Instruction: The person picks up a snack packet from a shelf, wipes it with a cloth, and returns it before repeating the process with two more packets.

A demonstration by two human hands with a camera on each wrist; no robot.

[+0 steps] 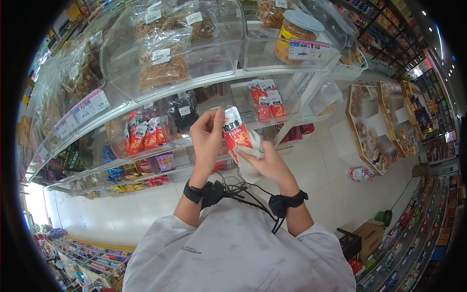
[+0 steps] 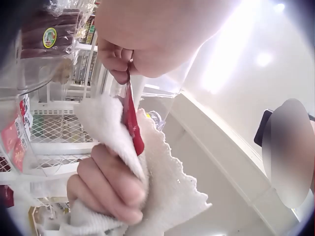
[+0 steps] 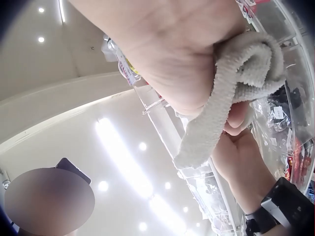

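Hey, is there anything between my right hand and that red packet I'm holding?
Yes: a cloth sits between the right hand and the lower part of the packet. The left hand pinches the packet's top directly.

Shelf unit [image 1: 214, 79]: white tiers fitted with clear bins.
Top tier: bags of brown dried snacks [image 1: 163, 58]; lidded jar [image 1: 296, 29] to their right.
Middle tier: red packets [image 1: 143, 136] in the left bin, dark bag [image 1: 182, 111] just beside them, a second batch of red packets [image 1: 267, 100] in the right bin.
Floor [image 1: 335, 194]: pale tiles, carrying a wrapped bundle [image 1: 361, 173] and a cardboard box [image 1: 370, 237].
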